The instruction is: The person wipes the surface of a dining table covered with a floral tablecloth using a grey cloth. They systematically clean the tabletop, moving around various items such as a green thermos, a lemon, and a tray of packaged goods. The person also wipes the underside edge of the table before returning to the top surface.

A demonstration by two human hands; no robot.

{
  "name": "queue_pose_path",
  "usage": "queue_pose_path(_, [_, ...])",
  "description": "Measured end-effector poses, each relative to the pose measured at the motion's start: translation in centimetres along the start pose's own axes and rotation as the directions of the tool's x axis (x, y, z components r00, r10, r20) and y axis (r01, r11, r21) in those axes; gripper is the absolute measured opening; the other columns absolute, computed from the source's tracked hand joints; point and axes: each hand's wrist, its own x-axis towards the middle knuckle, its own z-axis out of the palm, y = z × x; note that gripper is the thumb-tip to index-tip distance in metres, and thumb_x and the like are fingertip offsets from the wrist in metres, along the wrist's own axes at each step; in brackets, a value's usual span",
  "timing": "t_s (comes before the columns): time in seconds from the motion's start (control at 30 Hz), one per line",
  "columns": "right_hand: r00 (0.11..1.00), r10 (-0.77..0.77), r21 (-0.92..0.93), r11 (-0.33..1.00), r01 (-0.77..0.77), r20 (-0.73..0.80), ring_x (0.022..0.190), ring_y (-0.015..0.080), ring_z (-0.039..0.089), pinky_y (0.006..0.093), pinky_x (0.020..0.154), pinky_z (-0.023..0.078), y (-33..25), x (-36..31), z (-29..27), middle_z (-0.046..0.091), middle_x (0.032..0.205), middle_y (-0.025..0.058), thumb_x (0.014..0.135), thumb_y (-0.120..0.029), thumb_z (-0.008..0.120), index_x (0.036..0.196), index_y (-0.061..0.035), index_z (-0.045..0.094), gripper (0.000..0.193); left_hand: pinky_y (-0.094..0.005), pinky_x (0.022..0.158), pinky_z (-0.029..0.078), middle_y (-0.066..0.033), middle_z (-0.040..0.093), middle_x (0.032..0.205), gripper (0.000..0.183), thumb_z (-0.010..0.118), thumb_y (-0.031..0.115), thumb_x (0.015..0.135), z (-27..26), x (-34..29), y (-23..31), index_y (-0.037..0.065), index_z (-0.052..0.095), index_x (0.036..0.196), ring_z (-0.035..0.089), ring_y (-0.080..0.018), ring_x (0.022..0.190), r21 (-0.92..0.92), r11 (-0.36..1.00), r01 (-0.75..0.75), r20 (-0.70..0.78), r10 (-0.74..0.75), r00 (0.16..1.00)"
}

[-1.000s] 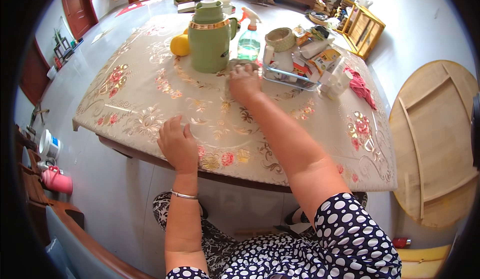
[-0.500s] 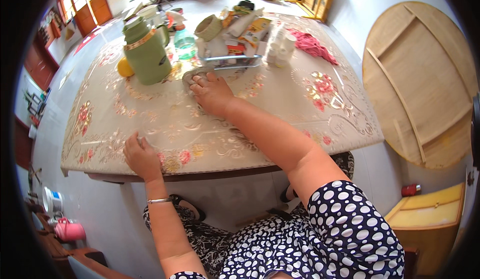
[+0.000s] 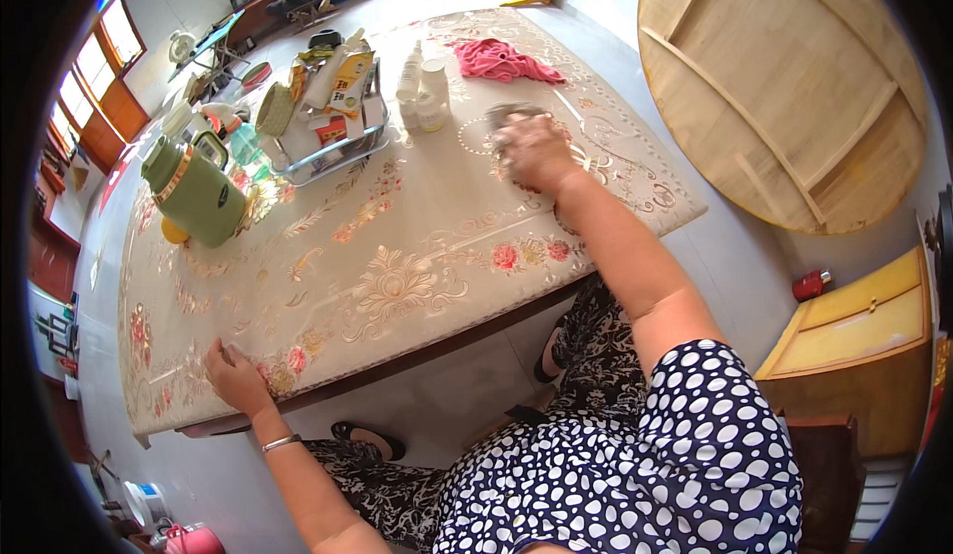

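My right hand [image 3: 541,155] is pressed on a greyish-brown cloth [image 3: 515,112], a little blurred, on the right part of the table. The table [image 3: 447,246] wears a beige cover printed with pink flowers and gold scrolls. Near the table's front left edge, my left hand [image 3: 236,375] rests on the cover with its fingers loosely apart and nothing in it. Beyond the cloth lies a crumpled pink cloth [image 3: 504,61]. White bottles [image 3: 425,97] stand left of my right hand.
A clear tray [image 3: 333,161] heaped with packets and a woven basket [image 3: 275,109] stands further left. Beside it are a green thermos jug [image 3: 199,192] and a teal plastic bottle [image 3: 248,149]. A round wooden tabletop [image 3: 774,87] leans at the right wall, above a yellow cabinet [image 3: 849,311].
My right hand has swept the greyish cloth from near the tray to the right, past the white bottles. My left hand stays at the table's front edge. The view has turned rightward.
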Motion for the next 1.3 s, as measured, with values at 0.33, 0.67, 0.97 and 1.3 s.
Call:
queue_pose_path(0.33, [0.891, 0.422, 0.005, 0.904, -0.428, -0.166, 0.119, 0.0301, 0.044, 0.0422, 0.100, 0.041, 16.8, -9.4, 3.2, 0.048, 0.138, 0.0033, 0.091, -0.028, 0.050, 0.120, -0.0172, 0.062, 0.033, -0.0427, 0.086, 0.045, -0.0112, 0.062, 0.106, 0.023, 0.056, 0.013, 0.088, 0.6, -0.1, -0.9, 0.004, 0.062, 0.108, 0.057, -0.0314, 0.101, 0.108, 0.994, -0.032, -0.012, 0.033, 0.999])
queue_pose_path(0.67, [0.972, 0.036, 0.225, 0.974, 0.018, -0.233, 0.118, 0.0323, 0.044, 0.0421, 0.105, 0.034, -1.3, -6.9, -1.5, 0.051, 0.135, 0.0077, 0.086, -0.017, 0.059, 0.119, -0.0113, 0.062, 0.034, -0.0432, 0.086, 0.044, -0.0077, 0.061, 0.105, 0.022, 0.059, 0.013, 0.087, 0.3, -0.1, 0.2, 0.009, 0.061, 0.108, 0.056, -0.0293, 0.102, 0.147, 0.989, -0.022, -0.033, 0.028, 0.999])
queue_pose_path(0.97, [0.949, -0.260, 0.415, 0.855, 0.313, -0.179, 0.128, 0.0395, 0.037, 0.0520, 0.105, 0.032, -20.9, 1.1, -3.7, 0.042, 0.144, 0.0082, 0.088, -0.022, 0.054, 0.123, -0.0113, 0.058, 0.036, -0.0417, 0.088, 0.043, -0.0067, 0.061, 0.107, 0.023, 0.058, 0.016, 0.088, -0.5, -0.4, 1.3, 0.010, 0.061, 0.110, 0.055, -0.0275, 0.105, 0.122, 0.991, 0.049, -0.043, -0.044, 0.998])
queue_pose_path(1.3, [0.827, -0.528, 0.377, 0.739, 0.559, -0.191, 0.133, 0.0367, 0.033, 0.0484, 0.103, 0.033, -43.4, 2.2, -6.8, 0.033, 0.148, 0.0129, 0.085, -0.022, 0.054, 0.129, -0.0052, 0.052, 0.047, -0.0424, 0.087, 0.043, -0.0066, 0.062, 0.107, 0.023, 0.055, 0.015, 0.089, -0.4, -0.4, 1.2, 0.010, 0.061, 0.110, 0.056, -0.0282, 0.104, 0.056, 0.996, 0.066, -0.063, -0.063, 0.996])
